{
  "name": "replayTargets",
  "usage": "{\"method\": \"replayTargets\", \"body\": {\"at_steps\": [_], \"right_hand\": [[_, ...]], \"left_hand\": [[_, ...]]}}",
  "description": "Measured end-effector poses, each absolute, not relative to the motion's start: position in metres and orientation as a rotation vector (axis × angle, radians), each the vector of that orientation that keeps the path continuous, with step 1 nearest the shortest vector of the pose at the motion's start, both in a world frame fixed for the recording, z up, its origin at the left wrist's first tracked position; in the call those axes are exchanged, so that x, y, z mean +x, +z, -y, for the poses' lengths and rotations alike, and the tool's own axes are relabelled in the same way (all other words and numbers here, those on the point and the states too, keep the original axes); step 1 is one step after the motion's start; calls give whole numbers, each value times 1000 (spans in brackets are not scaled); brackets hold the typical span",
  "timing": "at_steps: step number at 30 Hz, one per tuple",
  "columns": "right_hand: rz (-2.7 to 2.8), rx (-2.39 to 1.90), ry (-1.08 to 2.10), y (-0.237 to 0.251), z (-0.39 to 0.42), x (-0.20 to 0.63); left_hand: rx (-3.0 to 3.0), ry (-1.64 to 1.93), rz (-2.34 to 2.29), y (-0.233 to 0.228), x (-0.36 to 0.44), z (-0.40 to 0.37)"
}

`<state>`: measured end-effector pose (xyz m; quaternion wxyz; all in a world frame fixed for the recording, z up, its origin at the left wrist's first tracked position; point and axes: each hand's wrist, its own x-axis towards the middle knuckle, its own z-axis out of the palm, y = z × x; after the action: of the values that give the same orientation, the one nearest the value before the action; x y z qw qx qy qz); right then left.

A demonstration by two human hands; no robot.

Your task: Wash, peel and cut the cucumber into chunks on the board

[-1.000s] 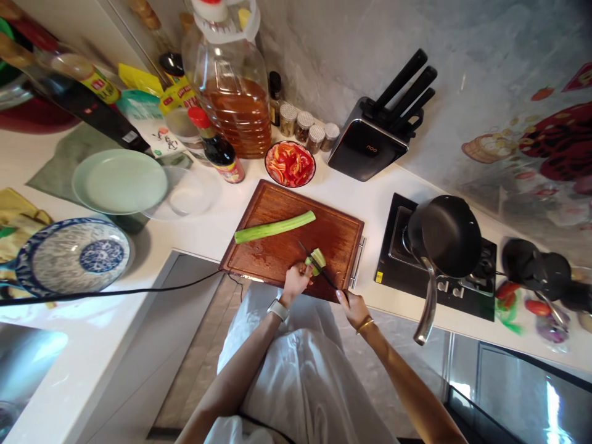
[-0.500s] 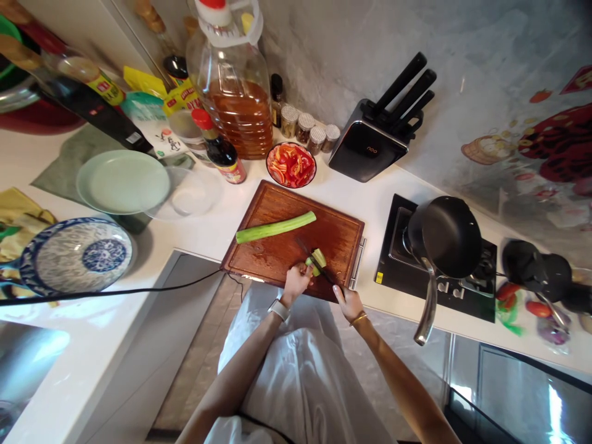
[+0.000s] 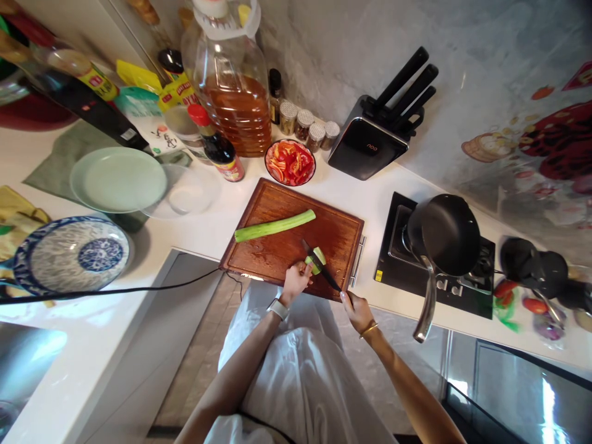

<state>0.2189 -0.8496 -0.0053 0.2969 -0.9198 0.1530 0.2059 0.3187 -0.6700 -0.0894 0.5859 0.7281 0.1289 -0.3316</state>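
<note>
- Nearest the camera, the left hand (image 3: pixel 295 279) pinched a short green vegetable piece (image 3: pixel 316 259) against the near edge of the cutting board (image 3: pixel 282 246), fingers curled close over it.
- The right hand (image 3: pixel 357 308) was wrapped around the handle of a dark knife (image 3: pixel 319 266); its blade ran up and leftward, lying against the short piece.
- The piece sat near the board's front right corner. It looked partly sliced, though the cuts were too small to count.
- Further up the board, a long green stalk (image 3: pixel 274 226) lay slantwise, whole and untouched, well apart from the hands.
- By that showing, the cutting seemed roughly midway at most: one short section under the blade, the long stalk left to do.
- Just beyond the board stood a small bowl of sliced red pepper (image 3: pixel 290 163), apparently finished.
- To the right of the board, a black pan (image 3: pixel 444 234) rested on the stove (image 3: pixel 398 271), with nothing visible inside.
- To the left on the white surface (image 3: pixel 203 228) lay a pale green plate (image 3: pixel 118 179), a clear dish (image 3: pixel 187 192) and a blue patterned bowl (image 3: pixel 71 254), all without cut food in them.
- Against the back wall were a large oil jug (image 3: pixel 231 86), a soy sauce bottle (image 3: pixel 217 151), small spice jars (image 3: pixel 308 126) and a knife block (image 3: pixel 370 139).
</note>
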Motion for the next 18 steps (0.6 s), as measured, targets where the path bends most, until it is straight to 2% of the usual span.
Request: {"method": "replayTargets", "body": {"at_steps": [18], "right_hand": [[-415, -2437, 594, -10, 849, 220]], "left_hand": [[1688, -761, -262, -89, 319, 669]]}}
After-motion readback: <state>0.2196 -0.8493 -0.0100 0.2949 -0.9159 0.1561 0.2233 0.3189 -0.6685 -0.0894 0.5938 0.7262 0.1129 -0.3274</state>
